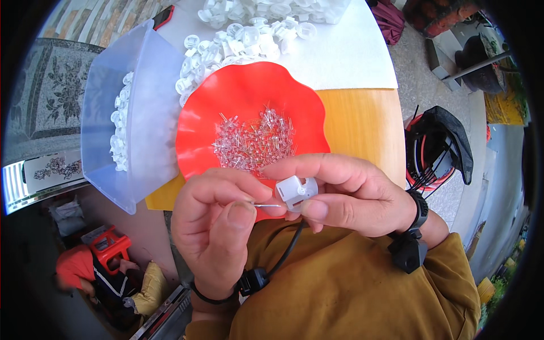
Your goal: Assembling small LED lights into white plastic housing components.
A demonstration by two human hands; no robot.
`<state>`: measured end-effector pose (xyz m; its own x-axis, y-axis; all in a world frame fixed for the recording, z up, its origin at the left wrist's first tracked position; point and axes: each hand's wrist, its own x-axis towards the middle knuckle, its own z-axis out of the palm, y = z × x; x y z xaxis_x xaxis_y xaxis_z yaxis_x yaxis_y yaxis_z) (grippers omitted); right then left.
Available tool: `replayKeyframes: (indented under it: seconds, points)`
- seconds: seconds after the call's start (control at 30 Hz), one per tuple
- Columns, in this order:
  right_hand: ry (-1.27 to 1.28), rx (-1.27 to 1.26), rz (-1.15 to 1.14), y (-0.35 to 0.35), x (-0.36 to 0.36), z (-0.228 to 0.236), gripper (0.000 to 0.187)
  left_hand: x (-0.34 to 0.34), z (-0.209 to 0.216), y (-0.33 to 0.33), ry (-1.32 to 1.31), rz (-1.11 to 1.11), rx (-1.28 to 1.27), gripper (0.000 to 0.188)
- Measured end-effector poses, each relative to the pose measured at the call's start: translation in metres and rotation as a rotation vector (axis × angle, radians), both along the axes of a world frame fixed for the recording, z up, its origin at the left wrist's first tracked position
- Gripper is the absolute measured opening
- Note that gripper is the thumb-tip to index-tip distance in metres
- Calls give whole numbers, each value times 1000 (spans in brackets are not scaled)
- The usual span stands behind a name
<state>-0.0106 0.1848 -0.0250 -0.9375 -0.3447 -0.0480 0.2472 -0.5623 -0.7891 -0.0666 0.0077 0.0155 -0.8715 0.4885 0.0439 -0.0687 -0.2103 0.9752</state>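
Low over the front of a red wavy-rimmed bowl (198,107), both hands meet fingertip to fingertip. My left hand (212,221) pinches a small LED between thumb and fingers; only its thin metal leads (268,205) show, pointing right. My right hand (357,195) grips a small white plastic housing (293,192) with slots and a rounded end. The leads' tips come close to the housing's lower left side; whether they touch it I cannot tell. Inside the bowl lies a heap of clear LEDs (255,141) with wire legs.
Left of the bowl stands a translucent bluish bin (153,130) holding white parts (119,127). More white parts (238,45) are heaped behind the bowl, beside a clear container (338,10). A phone (164,17) lies far left. A person (85,272) is near a red stool (111,249).
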Motion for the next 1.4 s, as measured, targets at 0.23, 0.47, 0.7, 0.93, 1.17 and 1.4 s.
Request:
replayKeyframes:
  seconds: [0.23, 0.47, 0.7, 0.93, 1.17, 1.4]
  points:
    - [-91, -101, -5, 1, 1, 0, 38, 0, -5, -2, -25, 24, 21, 7]
    - [-138, -225, -89, 0, 1, -11, 31, 0, -6, 2, 7, -4, -83, 5]
    - [-184, -367, -87, -1, 1, -19, 30, -4, -7, 0, 7, -42, -81, 7]
    - [-171, -389, -68, 1, 3, -21, 30, 3, -9, 7, 291, 27, -226, 12]
    - [-177, -421, -93, 4, 7, -24, 32, 5, -10, 18, 350, 30, -355, 15]
    - [-121, -371, -78, 7, 8, -31, 32, 1, -14, 14, 266, -56, -264, 8]
